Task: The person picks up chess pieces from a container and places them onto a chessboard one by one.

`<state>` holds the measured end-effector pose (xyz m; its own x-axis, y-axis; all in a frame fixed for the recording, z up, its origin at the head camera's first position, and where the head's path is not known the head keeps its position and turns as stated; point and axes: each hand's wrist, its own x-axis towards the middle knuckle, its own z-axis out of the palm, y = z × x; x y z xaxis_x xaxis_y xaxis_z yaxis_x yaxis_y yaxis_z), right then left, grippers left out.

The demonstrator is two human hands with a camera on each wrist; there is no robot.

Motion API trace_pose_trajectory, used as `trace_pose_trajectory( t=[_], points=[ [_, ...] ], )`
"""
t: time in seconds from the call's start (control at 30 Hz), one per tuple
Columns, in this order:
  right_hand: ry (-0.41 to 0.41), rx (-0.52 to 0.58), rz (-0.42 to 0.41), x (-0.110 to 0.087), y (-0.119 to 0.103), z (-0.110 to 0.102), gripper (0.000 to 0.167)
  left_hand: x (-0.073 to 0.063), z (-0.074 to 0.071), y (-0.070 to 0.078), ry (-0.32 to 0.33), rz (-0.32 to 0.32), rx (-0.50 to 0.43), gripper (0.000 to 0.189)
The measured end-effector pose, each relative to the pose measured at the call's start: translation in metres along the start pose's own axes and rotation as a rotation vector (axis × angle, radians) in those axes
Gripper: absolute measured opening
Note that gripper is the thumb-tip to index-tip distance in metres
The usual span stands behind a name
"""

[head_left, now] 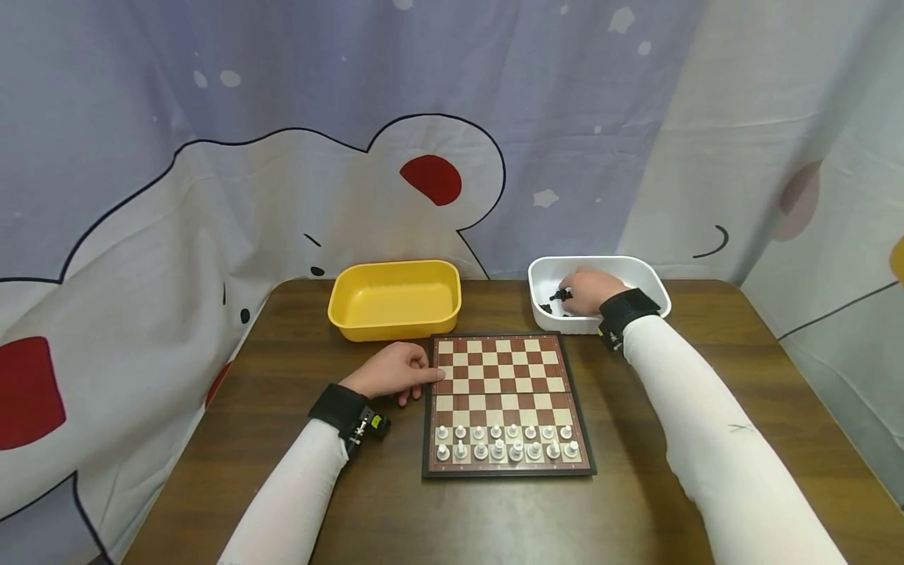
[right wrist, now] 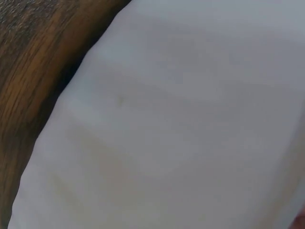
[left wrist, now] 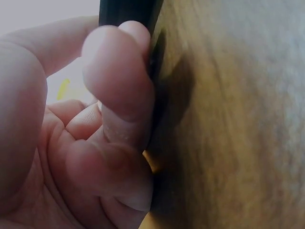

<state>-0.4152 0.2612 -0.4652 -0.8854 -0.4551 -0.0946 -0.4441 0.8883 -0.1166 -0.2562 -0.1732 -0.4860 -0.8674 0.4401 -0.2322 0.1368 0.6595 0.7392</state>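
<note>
My right hand [head_left: 589, 292] reaches into the white basin [head_left: 646, 271] at the back right, its fingertips pinching a black chess piece [head_left: 561, 295]. More small black pieces [head_left: 546, 308] lie low in that basin. At the left edge of the chessboard [head_left: 494, 361], my left hand [head_left: 395, 371] rests with one finger straight onto the board and the others loosely curled beside it. White chess pieces [head_left: 497, 450] stand in two rows along the board's near side. Close up in the left wrist view, fingertips [left wrist: 116, 67] sit right by the board's dark edge [left wrist: 128, 12].
A yellow basin [head_left: 395, 324] stands at the back left, behind the board. Everything is on a brown wooden table [head_left: 395, 518] with a patterned curtain [head_left: 282, 204] behind it. The right wrist view mostly shows a white sleeve [right wrist: 167, 119].
</note>
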Motion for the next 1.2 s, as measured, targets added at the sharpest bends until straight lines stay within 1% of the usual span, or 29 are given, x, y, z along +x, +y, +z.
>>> trace_pose_trajectory(
  t=[0.13,0.37,0.53,0.73,0.8,0.93,1.07,1.2],
  points=[
    [0.016,-0.012,-0.002,-0.005,-0.007,-0.003,0.037,0.000,0.000,0.000,0.001,-0.004,0.007,0.042],
    [0.018,0.000,0.005,-0.014,-0.022,-0.013,0.024,-0.001,0.000,0.000,0.002,0.000,0.014,0.042],
    [0.022,-0.001,0.036,-0.012,-0.020,-0.011,0.017,-0.001,0.000,0.002,0.007,0.001,0.018,0.041],
    [0.040,0.020,0.088,-0.011,-0.015,-0.008,0.015,-0.001,0.001,0.002,0.015,0.004,0.022,0.043],
    [0.045,0.023,0.098,-0.012,-0.014,-0.007,0.016,-0.001,0.001,0.002,0.017,0.004,0.023,0.043],
    [0.050,0.041,0.100,-0.015,-0.016,-0.009,0.023,-0.001,0.001,0.002,0.015,0.002,0.020,0.043],
    [0.037,0.053,0.103,-0.017,-0.017,-0.010,0.030,-0.002,0.001,0.003,0.011,-0.002,0.020,0.044],
    [0.027,0.067,0.107,-0.018,-0.017,-0.011,0.025,-0.002,0.001,0.003,0.012,-0.001,0.023,0.044]
  ],
)
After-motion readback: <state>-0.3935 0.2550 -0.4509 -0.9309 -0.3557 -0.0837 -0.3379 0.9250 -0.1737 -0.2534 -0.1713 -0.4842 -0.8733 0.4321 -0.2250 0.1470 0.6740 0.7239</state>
